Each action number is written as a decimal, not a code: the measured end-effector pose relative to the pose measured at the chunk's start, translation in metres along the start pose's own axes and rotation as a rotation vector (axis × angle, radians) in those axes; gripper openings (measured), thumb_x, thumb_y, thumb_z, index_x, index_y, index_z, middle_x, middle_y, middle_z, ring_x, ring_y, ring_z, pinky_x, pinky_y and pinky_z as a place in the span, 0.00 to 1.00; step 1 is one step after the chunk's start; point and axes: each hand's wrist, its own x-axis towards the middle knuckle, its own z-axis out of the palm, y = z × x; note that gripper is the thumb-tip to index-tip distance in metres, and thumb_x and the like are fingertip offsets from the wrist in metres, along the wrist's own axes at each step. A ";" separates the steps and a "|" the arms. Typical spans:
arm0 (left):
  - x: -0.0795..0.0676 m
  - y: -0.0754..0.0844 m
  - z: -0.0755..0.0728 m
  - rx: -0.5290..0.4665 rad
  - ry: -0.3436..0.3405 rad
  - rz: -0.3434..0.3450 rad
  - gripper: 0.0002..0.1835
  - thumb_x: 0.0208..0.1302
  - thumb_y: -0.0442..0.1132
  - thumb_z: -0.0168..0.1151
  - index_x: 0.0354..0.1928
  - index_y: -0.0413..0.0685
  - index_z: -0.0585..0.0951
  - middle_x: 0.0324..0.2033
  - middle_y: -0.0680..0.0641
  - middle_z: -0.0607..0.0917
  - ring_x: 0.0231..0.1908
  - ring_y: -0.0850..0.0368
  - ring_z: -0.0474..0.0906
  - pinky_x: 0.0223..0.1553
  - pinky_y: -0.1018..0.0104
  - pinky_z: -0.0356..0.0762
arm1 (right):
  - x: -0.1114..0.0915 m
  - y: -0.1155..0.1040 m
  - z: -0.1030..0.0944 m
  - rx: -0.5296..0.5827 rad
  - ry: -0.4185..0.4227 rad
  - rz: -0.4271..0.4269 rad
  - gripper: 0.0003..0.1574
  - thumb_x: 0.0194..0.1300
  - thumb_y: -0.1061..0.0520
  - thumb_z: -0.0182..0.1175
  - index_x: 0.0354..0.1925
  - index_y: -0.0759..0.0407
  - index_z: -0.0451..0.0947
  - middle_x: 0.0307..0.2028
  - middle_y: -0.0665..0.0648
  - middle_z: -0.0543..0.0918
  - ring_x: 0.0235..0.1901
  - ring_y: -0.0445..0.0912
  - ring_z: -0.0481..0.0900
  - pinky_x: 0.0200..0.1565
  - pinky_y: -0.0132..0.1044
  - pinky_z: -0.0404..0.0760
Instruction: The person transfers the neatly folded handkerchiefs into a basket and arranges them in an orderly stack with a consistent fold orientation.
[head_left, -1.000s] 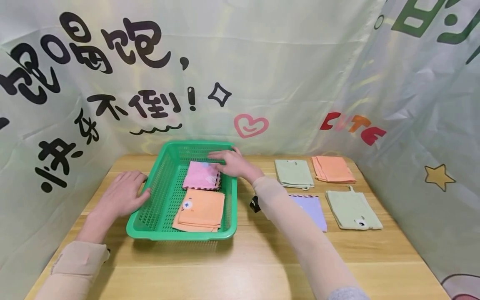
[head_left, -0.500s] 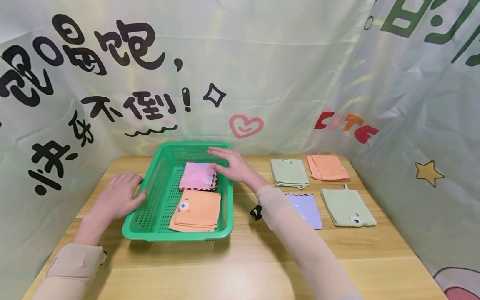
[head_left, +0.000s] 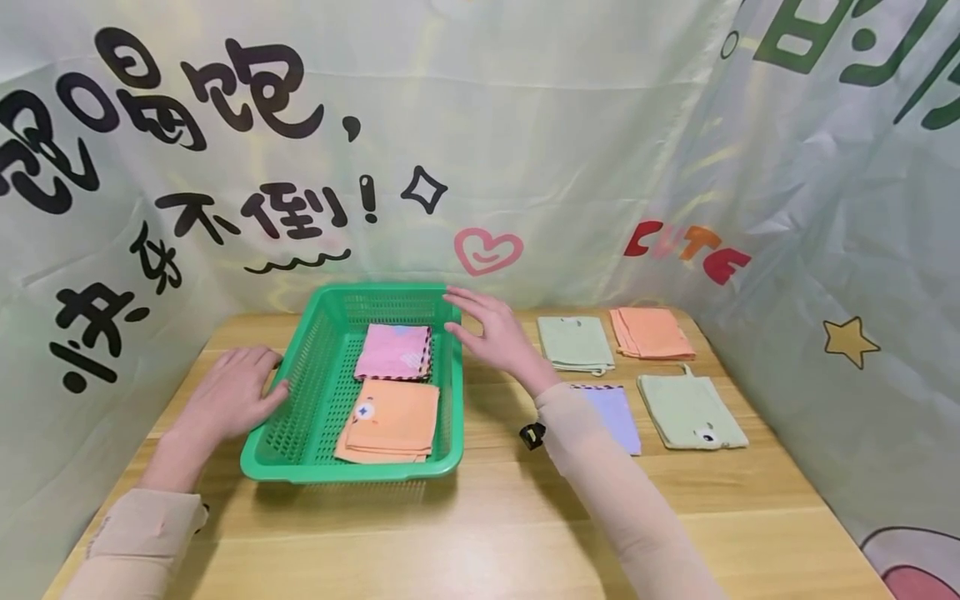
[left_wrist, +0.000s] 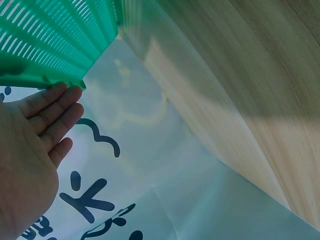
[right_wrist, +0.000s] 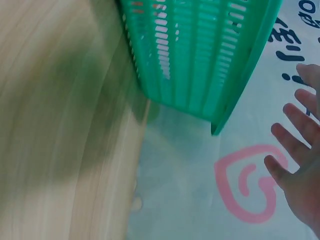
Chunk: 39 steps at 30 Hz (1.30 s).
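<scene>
A green perforated plastic basket (head_left: 300, 417) stands on the table in the head view. Inside lie a folded pink cloth (head_left: 393, 350) with a dark striped edge and, nearer me, a folded orange cloth (head_left: 393, 421). My left hand (head_left: 236, 392) rests at the basket's left rim. The left wrist view has its fingers (left_wrist: 57, 107) straight against the outside of that rim. Over the back right corner, my right hand (head_left: 498, 333) holds nothing. Its fingers (right_wrist: 297, 122) are spread and apart from the basket in the right wrist view.
Right of the basket lie two folded pale green cloths, a far one (head_left: 576, 342) and a near one (head_left: 690, 412). A folded orange cloth (head_left: 652, 333) lies at the back right. My right forearm partly covers a lavender cloth (head_left: 618, 417). A printed curtain (head_left: 570, 167) surrounds the wooden table (head_left: 420, 542).
My right hand has drawn back to the right, from over the pink cloth to the basket's right rim. My left hand stays at the left rim. The view has shifted slightly.
</scene>
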 end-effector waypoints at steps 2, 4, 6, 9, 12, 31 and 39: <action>0.001 0.000 0.000 0.001 0.003 0.000 0.26 0.72 0.47 0.55 0.57 0.29 0.76 0.55 0.30 0.80 0.59 0.30 0.73 0.67 0.32 0.62 | -0.005 0.003 -0.004 -0.060 0.024 0.012 0.32 0.75 0.48 0.62 0.71 0.58 0.74 0.73 0.57 0.73 0.72 0.56 0.69 0.74 0.58 0.65; 0.001 0.000 -0.001 0.001 0.005 -0.002 0.25 0.72 0.47 0.56 0.57 0.29 0.76 0.54 0.30 0.80 0.59 0.30 0.73 0.67 0.32 0.62 | -0.010 0.008 -0.008 -0.112 0.043 0.028 0.32 0.74 0.48 0.62 0.71 0.57 0.74 0.73 0.56 0.73 0.72 0.56 0.70 0.73 0.60 0.66; 0.002 0.000 -0.001 0.002 0.007 -0.001 0.25 0.72 0.47 0.56 0.57 0.29 0.76 0.54 0.31 0.80 0.59 0.30 0.73 0.67 0.32 0.62 | -0.016 0.013 -0.012 -0.156 0.058 0.049 0.32 0.74 0.47 0.63 0.71 0.56 0.74 0.73 0.55 0.73 0.72 0.56 0.70 0.73 0.61 0.66; 0.002 0.000 -0.002 0.002 0.009 0.004 0.25 0.71 0.47 0.56 0.56 0.29 0.76 0.54 0.31 0.80 0.58 0.31 0.73 0.66 0.32 0.63 | -0.025 0.021 -0.019 -0.216 0.069 0.080 0.33 0.74 0.46 0.62 0.72 0.54 0.74 0.73 0.55 0.73 0.71 0.56 0.71 0.73 0.60 0.66; 0.002 0.000 -0.003 0.002 0.011 0.007 0.25 0.71 0.46 0.56 0.56 0.29 0.76 0.53 0.31 0.80 0.58 0.31 0.73 0.66 0.33 0.63 | -0.035 0.027 -0.027 -0.245 0.079 0.114 0.33 0.75 0.46 0.62 0.72 0.54 0.74 0.73 0.55 0.73 0.71 0.57 0.71 0.73 0.60 0.66; 0.001 -0.002 -0.001 0.012 0.002 0.005 0.24 0.71 0.46 0.56 0.56 0.29 0.76 0.53 0.31 0.80 0.58 0.31 0.73 0.66 0.34 0.63 | -0.112 0.069 -0.071 -0.167 0.067 0.330 0.36 0.76 0.49 0.61 0.76 0.56 0.67 0.76 0.61 0.67 0.74 0.62 0.63 0.73 0.64 0.63; 0.000 -0.003 0.002 0.011 0.006 0.009 0.25 0.71 0.46 0.56 0.56 0.29 0.76 0.54 0.31 0.80 0.58 0.30 0.73 0.65 0.34 0.64 | -0.144 0.082 -0.087 -0.149 -0.001 0.393 0.37 0.75 0.52 0.62 0.76 0.60 0.66 0.76 0.66 0.66 0.75 0.66 0.61 0.72 0.69 0.61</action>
